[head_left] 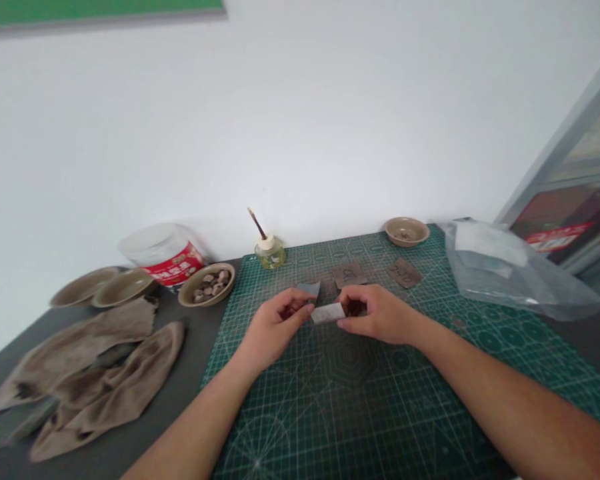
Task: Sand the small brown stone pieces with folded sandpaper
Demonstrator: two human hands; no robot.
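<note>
Over the green cutting mat (290, 407), a pale grey rectangular block (329, 313) is held between both hands. My left hand (275, 328) is closed, with thumb and fingertips at the block's left end. The block's right end is pinched by my right hand (383, 313), its thumb along the near side. A small grey sheet (309, 289), slightly curled, shows just behind my left fingers; whether they hold it too I cannot tell. Beyond the hands, a brown paper square (350, 274) and another brown paper piece (404, 273) lie on the mat, both with handwriting.
Left of the mat are crumpled brown cloths (125, 380), a bowl of stones (207, 285), two stacked-looking bowls (125, 288) and a plastic tub (165, 257). A glass jar with a brush (270, 253) and a small bowl (407, 231) stand near the wall. A clear plastic bag (510, 273) lies right.
</note>
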